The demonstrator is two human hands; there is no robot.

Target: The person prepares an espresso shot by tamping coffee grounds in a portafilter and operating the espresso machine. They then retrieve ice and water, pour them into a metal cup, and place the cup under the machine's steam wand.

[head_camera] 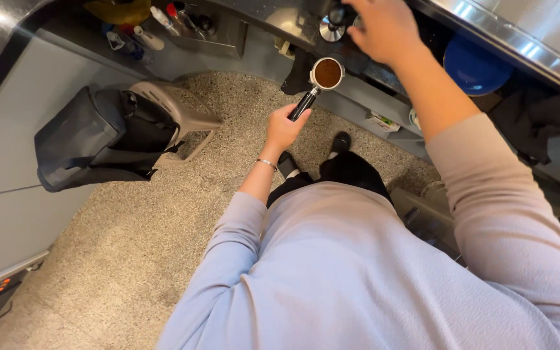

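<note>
Left hand [284, 128] wrapped tight on the black handle of 1 steel portafilter filled with brown ground coffee [326, 72]; long axis runs up and right toward the counter. Right hand [384, 27], just beyond the basket, curls over a round steel tamper [333, 26].

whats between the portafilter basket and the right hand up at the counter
In the head view, nothing solid: the portafilter, held by the left hand, sits just below the right hand, with only dark counter edge showing between.
</note>
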